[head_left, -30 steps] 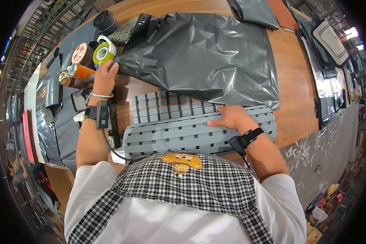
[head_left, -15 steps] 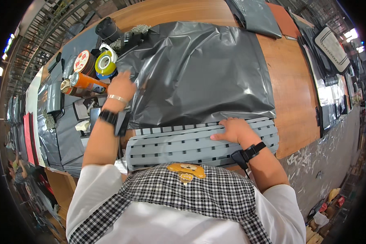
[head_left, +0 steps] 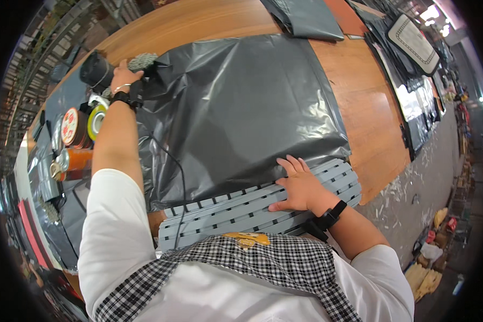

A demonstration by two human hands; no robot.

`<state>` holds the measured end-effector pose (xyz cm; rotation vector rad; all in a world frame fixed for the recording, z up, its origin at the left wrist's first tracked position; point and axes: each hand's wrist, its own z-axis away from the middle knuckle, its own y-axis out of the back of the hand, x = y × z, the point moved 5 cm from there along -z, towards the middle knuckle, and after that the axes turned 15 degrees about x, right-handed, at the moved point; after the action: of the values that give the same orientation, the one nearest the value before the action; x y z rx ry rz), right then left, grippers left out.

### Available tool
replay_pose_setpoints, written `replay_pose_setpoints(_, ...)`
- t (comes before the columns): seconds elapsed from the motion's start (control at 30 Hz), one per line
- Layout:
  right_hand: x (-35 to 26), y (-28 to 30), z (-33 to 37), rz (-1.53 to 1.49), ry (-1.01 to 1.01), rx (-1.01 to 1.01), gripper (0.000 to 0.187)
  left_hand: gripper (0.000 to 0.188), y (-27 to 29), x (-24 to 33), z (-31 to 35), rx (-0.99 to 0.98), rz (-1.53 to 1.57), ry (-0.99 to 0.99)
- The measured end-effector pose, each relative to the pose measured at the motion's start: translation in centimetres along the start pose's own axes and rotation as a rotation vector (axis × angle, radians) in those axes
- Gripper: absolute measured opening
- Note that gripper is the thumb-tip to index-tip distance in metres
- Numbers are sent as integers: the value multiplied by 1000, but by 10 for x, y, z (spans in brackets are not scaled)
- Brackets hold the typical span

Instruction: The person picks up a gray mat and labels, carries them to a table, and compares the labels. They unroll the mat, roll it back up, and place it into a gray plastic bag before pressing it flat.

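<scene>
A large dark grey plastic sheet (head_left: 241,102) lies spread over the wooden table. Along its near edge is a pale grey panel (head_left: 247,209) with rows of small dark slots. My right hand (head_left: 301,188) rests palm down with spread fingers where the panel meets the sheet. At the far left, my outstretched left hand (head_left: 124,78) is between a black roll (head_left: 95,70) and a bundle of grey cord (head_left: 143,60). Its fingers are apart, and nothing shows in them. From near my left wrist, a thin black cable (head_left: 181,177) trails across the sheet and panel.
Left of my forearm stand a yellow tape roll (head_left: 95,122), a round spool with a red-and-white face (head_left: 70,126) and an orange can (head_left: 76,161). A folded grey sheet (head_left: 306,19) lies at the back. Black bags (head_left: 413,107) line the table's right edge.
My left hand has moved farther away and left, past the tape roll to the black roll. My right hand stays on the panel with its fingers more spread. The view has shifted.
</scene>
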<state>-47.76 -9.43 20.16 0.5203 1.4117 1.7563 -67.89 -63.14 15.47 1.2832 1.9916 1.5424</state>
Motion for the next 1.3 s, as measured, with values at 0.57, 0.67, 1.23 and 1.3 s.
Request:
replay_pose_setpoints(0.57,6,-21,-10,-72,-63,-332,110,53,72,35,22,180,130,-532)
replay_pose_setpoints(0.67,5,-22,-9,-75,-67,-316,110,61,115,126,200,-469,614,-1212)
replay_pose_setpoints(1.23,-4,-8,-7,-47,-82,-217,101,63,11,107,262,-713,-91,-718)
replay_pose_setpoints(1.3,-6,-7,-8,-59,-91,-224,101,63,3,108,248,-710,-100,-666)
